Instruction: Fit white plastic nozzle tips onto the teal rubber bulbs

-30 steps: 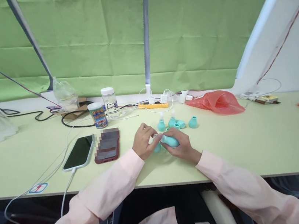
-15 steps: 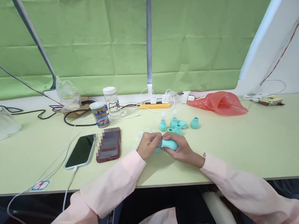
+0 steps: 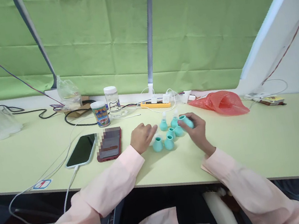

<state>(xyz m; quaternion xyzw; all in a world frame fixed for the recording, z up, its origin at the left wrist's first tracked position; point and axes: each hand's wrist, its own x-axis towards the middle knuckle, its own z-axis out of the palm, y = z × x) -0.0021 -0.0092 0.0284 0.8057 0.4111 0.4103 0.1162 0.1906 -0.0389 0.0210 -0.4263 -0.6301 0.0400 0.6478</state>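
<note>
My right hand [image 3: 198,129] grips a teal squeeze bulb [image 3: 187,122], its open neck tilted up and to the left, just above the table. To the left, my left hand [image 3: 142,138] has its fingers curled, with thumb and index finger drawn together; anything between them is too small to make out. Two open-necked bulbs stand nearest me, one at the left [image 3: 158,145] and one beside it [image 3: 169,143]. More teal bulbs [image 3: 179,130] cluster behind them. Toward the back, a bulb with a pale translucent tip [image 3: 163,125] stands upright, with another tipped bulb [image 3: 174,122] to its right.
Two phones, one white-edged [image 3: 81,150] and one red-cased [image 3: 110,144], lie left of my hands. Behind them stand a printed can [image 3: 101,114] and a clear jar [image 3: 113,104]. A yellow power strip [image 3: 155,105] and a red plastic bag [image 3: 219,104] lie farther back.
My hands have parted from around a bulb. My right hand has moved right and away from me. Two bulbs in front now show, and the upright bulb at far right no longer stands there.
</note>
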